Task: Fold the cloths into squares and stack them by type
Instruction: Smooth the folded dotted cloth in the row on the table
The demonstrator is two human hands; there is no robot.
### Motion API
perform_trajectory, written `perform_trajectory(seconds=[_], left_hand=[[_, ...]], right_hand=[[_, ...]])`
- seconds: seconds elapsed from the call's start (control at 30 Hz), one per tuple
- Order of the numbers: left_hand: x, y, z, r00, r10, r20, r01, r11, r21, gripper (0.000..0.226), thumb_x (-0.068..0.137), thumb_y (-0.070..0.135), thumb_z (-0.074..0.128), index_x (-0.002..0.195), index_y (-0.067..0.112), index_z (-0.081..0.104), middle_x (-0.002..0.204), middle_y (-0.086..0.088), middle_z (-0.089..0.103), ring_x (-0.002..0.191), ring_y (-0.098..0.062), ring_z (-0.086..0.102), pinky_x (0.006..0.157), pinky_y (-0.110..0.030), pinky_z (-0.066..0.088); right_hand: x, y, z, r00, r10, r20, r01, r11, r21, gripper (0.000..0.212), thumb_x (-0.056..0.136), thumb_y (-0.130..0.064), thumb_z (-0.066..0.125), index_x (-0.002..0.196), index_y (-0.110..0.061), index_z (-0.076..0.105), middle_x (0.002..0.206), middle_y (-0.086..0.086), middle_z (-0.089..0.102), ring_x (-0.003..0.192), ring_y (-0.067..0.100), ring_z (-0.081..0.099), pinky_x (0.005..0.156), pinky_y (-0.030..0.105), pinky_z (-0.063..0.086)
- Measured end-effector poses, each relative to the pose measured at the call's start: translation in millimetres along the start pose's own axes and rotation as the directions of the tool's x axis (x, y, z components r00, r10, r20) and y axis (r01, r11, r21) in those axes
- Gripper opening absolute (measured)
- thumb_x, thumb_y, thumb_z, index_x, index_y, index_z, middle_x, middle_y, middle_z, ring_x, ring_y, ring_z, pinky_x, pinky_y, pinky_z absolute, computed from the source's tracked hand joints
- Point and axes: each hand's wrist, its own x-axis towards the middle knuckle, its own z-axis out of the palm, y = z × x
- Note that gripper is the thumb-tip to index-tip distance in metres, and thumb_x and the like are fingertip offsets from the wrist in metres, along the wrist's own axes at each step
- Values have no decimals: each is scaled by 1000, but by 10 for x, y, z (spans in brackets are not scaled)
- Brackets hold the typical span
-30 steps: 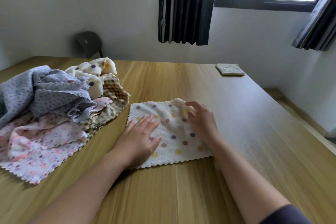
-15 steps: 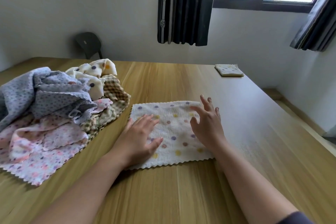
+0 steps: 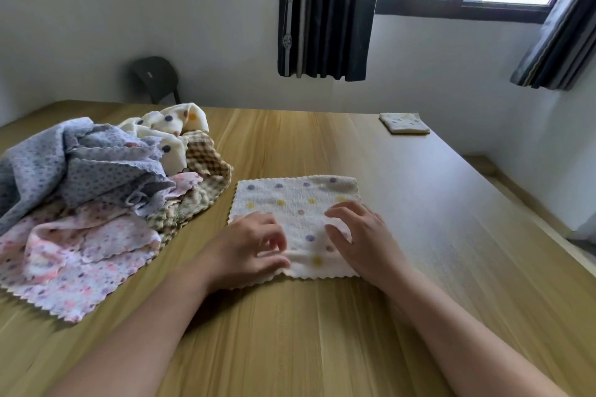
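A cream cloth with purple and yellow dots (image 3: 296,200) lies flat on the wooden table (image 3: 322,332). My left hand (image 3: 251,248) is at its near left corner, fingers curled, thumb and fingers pinching the near edge; the hand is blurred. My right hand (image 3: 361,235) rests on the near right part of the cloth with bent, spread fingers. A folded cream cloth (image 3: 404,122) sits alone at the far right of the table.
A loose pile lies on the left: a grey dotted cloth (image 3: 80,171), a pink flowered cloth (image 3: 80,255), a brown checked cloth (image 3: 203,161), another cream dotted cloth (image 3: 174,126). A dark chair (image 3: 156,77) stands behind the table. The table's right edge (image 3: 516,203) runs close to the wall.
The raised far right corner has been laid flat. Both hands have drawn back toward the cloth's near edge, and my left hand's fingers have curled onto it.
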Motion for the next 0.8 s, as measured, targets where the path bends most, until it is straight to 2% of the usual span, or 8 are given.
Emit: perform_trajectory(seconds=[0.1,0.2,0.3,0.4,0.47,0.57,0.7,0.8], left_hand=[[27,40,36,987,-118,-110,105,988,-114,15,90,30,60,78,23,54,68,17,52,59,1,52,64,-31,51],[39,71,43,963,-227,-145,194,958,-214,7,93,17,57,87,17,55,60,9,54,46,0,52,44,-11,37],[28,57,38,961,-211,-178,187,972,-143,17,91,7,55,89,22,48,70,10,53,59,-5,50,56,-23,43],[30,20,46,969,-180,-171,172,983,-58,27,82,-4,55,82,24,53,80,12,54,70,-4,49,62,-28,43],[29,25,50,971,-155,-181,162,987,23,17,84,9,60,93,22,59,94,12,55,78,-3,47,66,-24,41],[27,12,73,970,-147,-193,173,976,129,40,82,24,68,119,20,53,113,6,48,84,-7,47,65,-23,38],[19,-16,77,950,-158,-271,204,967,153,55,78,-6,57,127,18,53,119,1,45,85,-20,57,55,-27,38],[13,-82,66,910,-222,-350,213,975,-63,45,81,-8,55,119,17,58,118,2,53,95,-18,59,72,-32,51]], right_hand=[[-37,-133,-21,993,-76,87,67,992,105,48,82,-60,44,119,-31,54,108,-18,54,96,3,53,81,26,45],[-41,-202,17,983,-144,113,149,988,-30,47,80,-53,60,120,-31,48,111,-19,52,97,-1,44,77,23,31],[-5,-165,56,990,-138,38,140,988,-66,31,84,-16,57,114,-22,49,111,-6,59,93,15,56,66,27,37],[16,-101,55,998,-61,2,61,996,-61,38,81,4,46,109,-20,49,109,-2,61,86,24,58,64,35,48],[16,-77,48,999,-29,-32,27,998,-61,41,81,9,43,110,-20,49,110,-2,61,85,25,58,66,36,50],[26,-46,41,998,-17,-58,15,1000,-26,41,84,8,41,113,-19,51,112,-1,61,85,25,58,67,36,49],[36,6,23,990,23,-139,-10,995,98,36,83,8,49,109,-16,54,111,0,62,89,20,58,70,31,49],[37,46,-32,973,130,-192,-81,966,245,28,86,1,56,108,-16,56,103,-5,59,90,17,59,71,26,53]])
